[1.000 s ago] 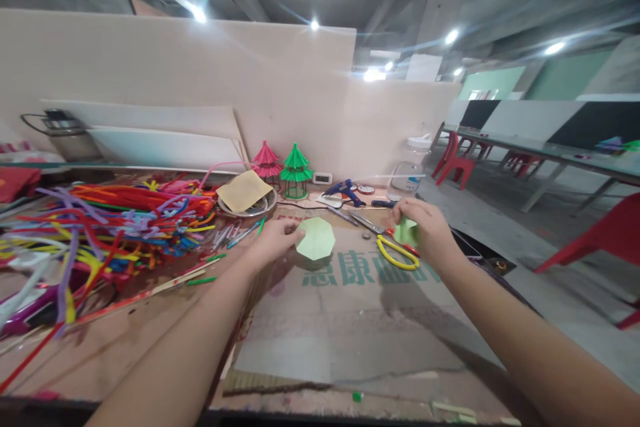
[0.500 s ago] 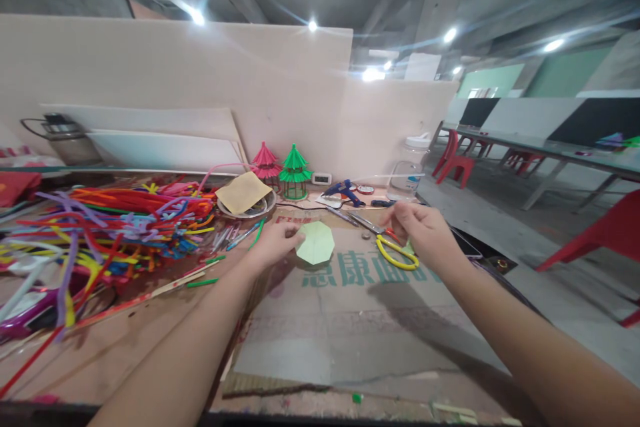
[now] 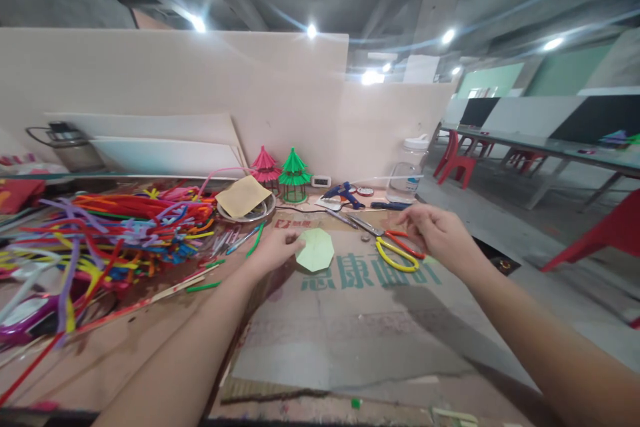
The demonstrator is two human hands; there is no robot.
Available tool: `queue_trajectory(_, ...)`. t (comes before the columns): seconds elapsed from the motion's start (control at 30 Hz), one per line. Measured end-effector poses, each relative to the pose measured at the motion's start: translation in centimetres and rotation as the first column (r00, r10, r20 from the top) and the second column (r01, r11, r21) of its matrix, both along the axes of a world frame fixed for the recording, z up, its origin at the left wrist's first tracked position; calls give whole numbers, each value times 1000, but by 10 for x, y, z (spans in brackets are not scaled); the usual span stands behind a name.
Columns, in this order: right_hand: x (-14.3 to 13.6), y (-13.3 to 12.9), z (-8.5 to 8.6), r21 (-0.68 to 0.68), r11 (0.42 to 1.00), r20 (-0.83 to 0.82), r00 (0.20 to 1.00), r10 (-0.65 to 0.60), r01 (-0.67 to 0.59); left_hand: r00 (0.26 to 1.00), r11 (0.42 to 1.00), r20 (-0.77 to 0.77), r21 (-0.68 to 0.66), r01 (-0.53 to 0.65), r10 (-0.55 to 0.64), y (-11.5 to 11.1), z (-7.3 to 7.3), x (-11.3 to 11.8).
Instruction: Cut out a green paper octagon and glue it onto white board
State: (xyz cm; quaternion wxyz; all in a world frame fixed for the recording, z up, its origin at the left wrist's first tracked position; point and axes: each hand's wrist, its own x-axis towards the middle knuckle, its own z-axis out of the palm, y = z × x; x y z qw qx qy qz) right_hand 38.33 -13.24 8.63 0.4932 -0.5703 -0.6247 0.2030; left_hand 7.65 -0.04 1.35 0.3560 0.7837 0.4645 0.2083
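Observation:
My left hand pinches the left edge of a pale green octagonal piece of paper between thumb and fingertips. The paper is held over a cardboard sheet with green printed characters. My right hand is off to the right, its fingers curled together beside the scissors; whether anything is in them is hidden. The scissors, with one yellow and one orange handle loop, lie on the cardboard with blades pointing away to the left. Metal tweezers lie beside the blades.
Many pipe cleaners are heaped on the left. A bowl with tan sandpaper-like sheet, pink and green small pavilions, a blue glue gun and a clear bottle stand along the back.
My right hand has shifted slightly right, away from the scissors, uncovering the orange handle. The green scrap by it no longer shows. My left hand keeps the paper in nearly the same place.

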Motion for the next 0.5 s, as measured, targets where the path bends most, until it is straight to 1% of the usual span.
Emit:
queue_trajectory(0.03,4,-3,1,64,997,51,998,-40,37,1000,1000,-4,2,15,-15,0,-1,0)
queue_trajectory(0.1,12,-10,3,178,972,158,971,-180,151,999,999,-9,1,48,-48,-1,-2,2)
queue_trajectory(0.17,30,-18,4,265,925,250,907,-338,272,997,997,-16,-5,79,-79,-2,-2,3)
queue_trajectory(0.23,63,-24,7,303,878,300,838,-456,370,995,995,-28,-7,95,-96,-4,-3,4)
queue_trajectory(0.27,85,-27,10,323,836,329,775,-539,444,995,995,-36,-4,96,-96,-4,-3,4)
queue_trajectory(0.3,111,-29,13,354,772,479,606,-635,529,995,996,-45,3,94,-94,-5,-3,5)
queue_trajectory(0.33,136,-31,16,405,721,622,408,-668,562,995,996,-55,11,90,-89,-5,-4,5)
queue_trajectory(0.37,160,-33,19,487,650,674,223,-705,584,994,996,-65,21,87,-86,-5,-4,6)
queue_trajectory(0.4,179,-33,21,573,518,617,81,-782,635,994,996,-76,31,85,-82,-6,-5,8)
queue_trajectory(0.43,191,-33,22,581,468,603,35,-797,666,993,996,-87,42,84,-80,-6,-6,9)
queue_trajectory(0.47,195,-31,22,546,502,619,80,-781,671,992,995,-99,55,83,-77,-6,-7,12)
queue_trajectory(0.5,191,-28,20,477,625,667,210,-715,617,991,994,-111,71,79,-70,-7,-8,14)
